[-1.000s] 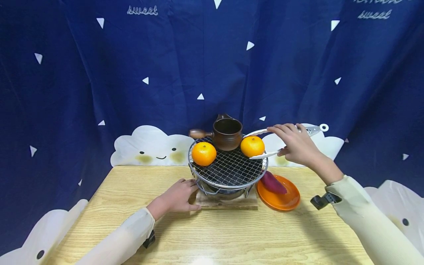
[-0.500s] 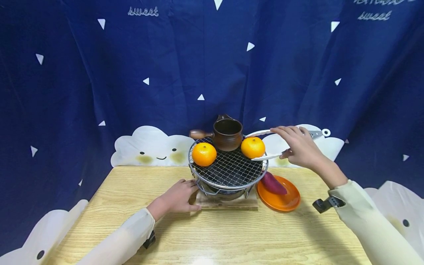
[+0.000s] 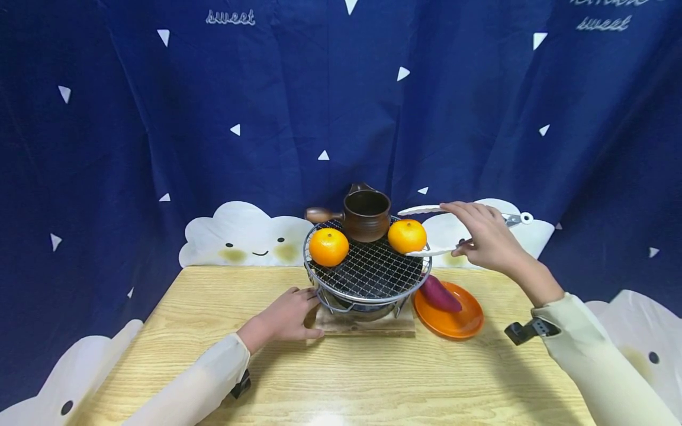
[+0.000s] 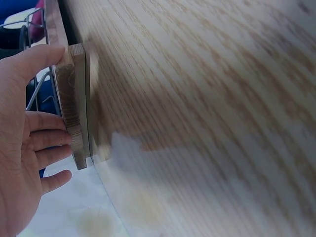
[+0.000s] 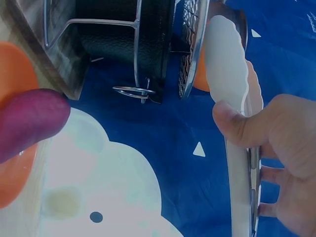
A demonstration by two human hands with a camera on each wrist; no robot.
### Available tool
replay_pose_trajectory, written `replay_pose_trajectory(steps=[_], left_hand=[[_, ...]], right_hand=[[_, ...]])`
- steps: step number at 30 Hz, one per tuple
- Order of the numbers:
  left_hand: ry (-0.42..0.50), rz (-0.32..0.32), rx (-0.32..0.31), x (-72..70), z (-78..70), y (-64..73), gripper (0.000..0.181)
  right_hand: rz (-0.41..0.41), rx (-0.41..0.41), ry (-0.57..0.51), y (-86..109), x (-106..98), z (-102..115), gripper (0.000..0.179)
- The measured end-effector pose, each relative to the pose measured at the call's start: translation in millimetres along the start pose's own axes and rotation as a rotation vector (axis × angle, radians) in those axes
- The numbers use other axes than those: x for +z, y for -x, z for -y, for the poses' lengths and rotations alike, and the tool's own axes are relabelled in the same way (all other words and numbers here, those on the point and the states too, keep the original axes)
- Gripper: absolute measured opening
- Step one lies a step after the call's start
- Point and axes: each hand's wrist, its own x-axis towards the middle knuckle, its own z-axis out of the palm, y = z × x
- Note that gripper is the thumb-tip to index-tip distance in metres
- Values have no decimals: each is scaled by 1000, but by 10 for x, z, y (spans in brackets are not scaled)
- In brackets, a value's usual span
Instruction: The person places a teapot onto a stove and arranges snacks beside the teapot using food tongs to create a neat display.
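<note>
My right hand (image 3: pixel 486 235) holds a pair of white-tipped tongs (image 5: pixel 231 64), thumb on one arm and fingers on the other. The tongs are spread at the right orange (image 3: pixel 407 236); their far tip is apart from it, and the near tip lies at its lower edge. That orange rests on the round wire grill rack (image 3: pixel 367 275). A second orange (image 3: pixel 328 247) sits at the rack's left. My left hand (image 3: pixel 285 316) rests against the left end of the wooden board (image 4: pixel 69 98) under the grill, fingers extended and thumb at its front corner.
A brown pot (image 3: pixel 366 216) with a side handle stands at the back of the rack. Right of the grill, an orange plate (image 3: pixel 462 325) bears a purple sweet potato (image 3: pixel 439 294). A blue curtain (image 3: pixel 288 106) hangs behind the wooden table (image 3: pixel 373 378).
The tongs have spread wider, and their far tip has come away from the right orange. My right hand has shifted slightly right. The left hand stays still.
</note>
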Motion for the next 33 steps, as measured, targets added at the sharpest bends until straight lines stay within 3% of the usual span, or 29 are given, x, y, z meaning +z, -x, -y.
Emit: replay_pose_trajectory(steps=[9,21,33], left_hand=[[-9,2,-2,-3,-1,0,82],[-15,-9,6,4,15,-9,82],[-34,-2,-1,18,19,-18,83]], right_hand=[[-44,46,-64,84,-32,-63,97],[-90,120,-69,243,22,-227,104],[-62,205,-67,509,198,-398,102]])
